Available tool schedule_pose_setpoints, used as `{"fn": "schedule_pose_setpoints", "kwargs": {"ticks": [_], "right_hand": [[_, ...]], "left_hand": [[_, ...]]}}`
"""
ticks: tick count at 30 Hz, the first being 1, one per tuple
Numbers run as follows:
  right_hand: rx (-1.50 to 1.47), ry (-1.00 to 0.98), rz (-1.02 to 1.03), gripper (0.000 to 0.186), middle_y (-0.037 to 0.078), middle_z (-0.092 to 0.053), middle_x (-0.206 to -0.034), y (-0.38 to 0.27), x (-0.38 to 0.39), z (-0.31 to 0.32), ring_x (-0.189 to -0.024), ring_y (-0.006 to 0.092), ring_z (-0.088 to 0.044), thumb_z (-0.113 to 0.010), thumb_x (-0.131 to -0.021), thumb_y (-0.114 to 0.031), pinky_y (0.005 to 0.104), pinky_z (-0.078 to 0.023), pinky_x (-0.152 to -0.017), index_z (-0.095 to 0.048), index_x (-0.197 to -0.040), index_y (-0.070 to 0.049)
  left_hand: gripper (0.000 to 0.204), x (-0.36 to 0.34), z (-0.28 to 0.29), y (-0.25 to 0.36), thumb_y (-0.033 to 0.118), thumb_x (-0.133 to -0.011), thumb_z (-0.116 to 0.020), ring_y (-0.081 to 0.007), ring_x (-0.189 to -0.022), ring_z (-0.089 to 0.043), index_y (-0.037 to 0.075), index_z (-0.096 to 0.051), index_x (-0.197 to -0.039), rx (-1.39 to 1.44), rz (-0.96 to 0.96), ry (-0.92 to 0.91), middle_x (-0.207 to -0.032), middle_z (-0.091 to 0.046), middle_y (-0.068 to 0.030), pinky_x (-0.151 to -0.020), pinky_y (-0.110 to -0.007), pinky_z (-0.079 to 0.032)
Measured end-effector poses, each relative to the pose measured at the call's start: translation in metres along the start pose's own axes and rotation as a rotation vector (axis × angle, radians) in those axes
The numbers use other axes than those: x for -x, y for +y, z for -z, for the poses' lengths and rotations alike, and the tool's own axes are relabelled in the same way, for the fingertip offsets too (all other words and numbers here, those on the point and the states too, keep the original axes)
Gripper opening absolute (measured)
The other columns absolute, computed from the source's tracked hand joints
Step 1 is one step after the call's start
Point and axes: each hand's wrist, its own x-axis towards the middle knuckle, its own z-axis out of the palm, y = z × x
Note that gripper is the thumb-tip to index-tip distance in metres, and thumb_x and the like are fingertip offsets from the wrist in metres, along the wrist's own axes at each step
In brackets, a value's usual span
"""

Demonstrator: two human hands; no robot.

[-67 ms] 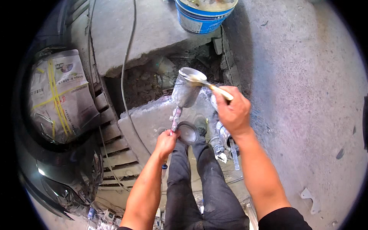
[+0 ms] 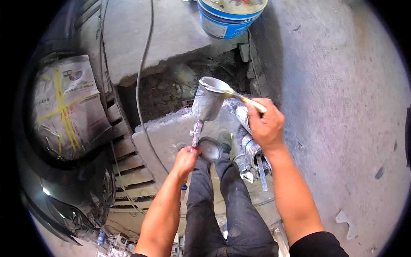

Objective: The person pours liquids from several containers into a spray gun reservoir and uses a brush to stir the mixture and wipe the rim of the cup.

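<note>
The right hand (image 2: 267, 124) is closed, fingers and thumb pinching a slim, cream-handled brush (image 2: 257, 105). The brush slants up and left from it, tip end at the right side of the rim of a grey, paint-smeared metal cup (image 2: 207, 104); whether the bristles touch the wall cannot be told.

The left hand (image 2: 187, 158) is wrapped around the pinkish, metal-bodied spray gun (image 2: 197, 133) beneath that cup. Cup and gun together run away from the left fist, up and slightly right, with the open mouth at the far end. The mouth lies up and left of the right hand, whose forearm reaches in from the lower right, its wrist just bent. The left forearm angles up from the lower left.

A round grey lid (image 2: 210, 150) sits just beside the left fingers. Farther out are metal cans (image 2: 251, 147) at right and a blue plastic bucket (image 2: 222, 28) beyond.
</note>
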Motion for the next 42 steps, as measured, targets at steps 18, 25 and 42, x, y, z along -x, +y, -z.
{"fn": "schedule_pose_setpoints", "kwargs": {"ticks": [18, 25, 42], "right_hand": [[-0.219, 0.055, -0.312, 0.016, 0.004, -0.065, -0.073, 0.022, -0.005, 0.003, -0.063, 0.0073, -0.058, -0.067, -0.089, -0.017, 0.0250, -0.047, -0.058, -0.060, -0.092, -0.002], [-0.433, 0.101, -0.271, 0.016, 0.004, -0.065, -0.078, 0.014, 0.005, 0.009, -0.065, 0.0081, -0.058, -0.068, -0.087, -0.018, 0.0232, -0.046, -0.059, -0.061, -0.089, -0.004], [-0.452, 0.078, -0.291, 0.016, 0.001, -0.063, -0.079, 0.003, -0.007, 0.022, -0.070, 0.0063, -0.057, -0.067, -0.088, -0.016, 0.0215, -0.045, -0.061, -0.060, -0.090, -0.001]], "left_hand": [[0.030, 0.012, 0.041, 0.010, 0.031, -0.090, -0.063, -0.0086, -0.049, -0.039, 0.012, -0.051, -0.069, 0.278, 0.080, -0.373, -0.058, -0.044, 0.0038, -0.046, -0.026, -0.028], [0.031, 0.006, 0.046, 0.001, 0.032, -0.090, -0.063, -0.0097, -0.049, -0.040, 0.013, -0.051, -0.069, 0.251, 0.082, -0.408, -0.057, -0.046, 0.0021, -0.047, -0.026, -0.029], [0.023, 0.008, 0.048, 0.016, 0.025, -0.091, -0.062, -0.0117, -0.052, -0.042, 0.012, -0.053, -0.074, 0.328, 0.071, -0.440, -0.061, -0.046, 0.0016, -0.050, -0.027, -0.032]]}}
